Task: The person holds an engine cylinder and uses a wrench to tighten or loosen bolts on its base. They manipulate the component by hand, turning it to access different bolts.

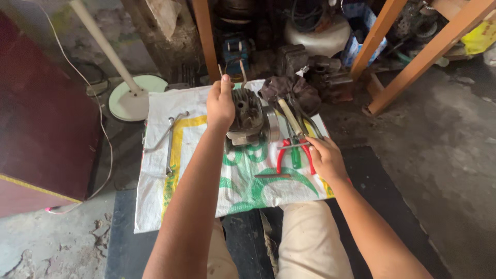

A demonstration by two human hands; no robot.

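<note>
A small grey finned engine [250, 120] stands on a white woven sack [191, 170] with green and yellow print. My left hand [220, 103] rests on the engine's left top side, fingers closed around a thin metal part sticking up there. My right hand [324, 155] reaches down to a pile of hand tools just right of the engine, its fingers on a metal tool near red-handled pliers [281, 155] and a green-handled screwdriver [295, 155]. A wooden-handled tool [289, 116] leans across the pile.
Wrenches [169, 139] lie on the sack's left part. A dark rag [289, 90] sits behind the tools. A white fan base and pole [135, 98] stand at the left, a dark red cabinet [41, 124] further left, wooden table legs [413, 62] and engine parts behind.
</note>
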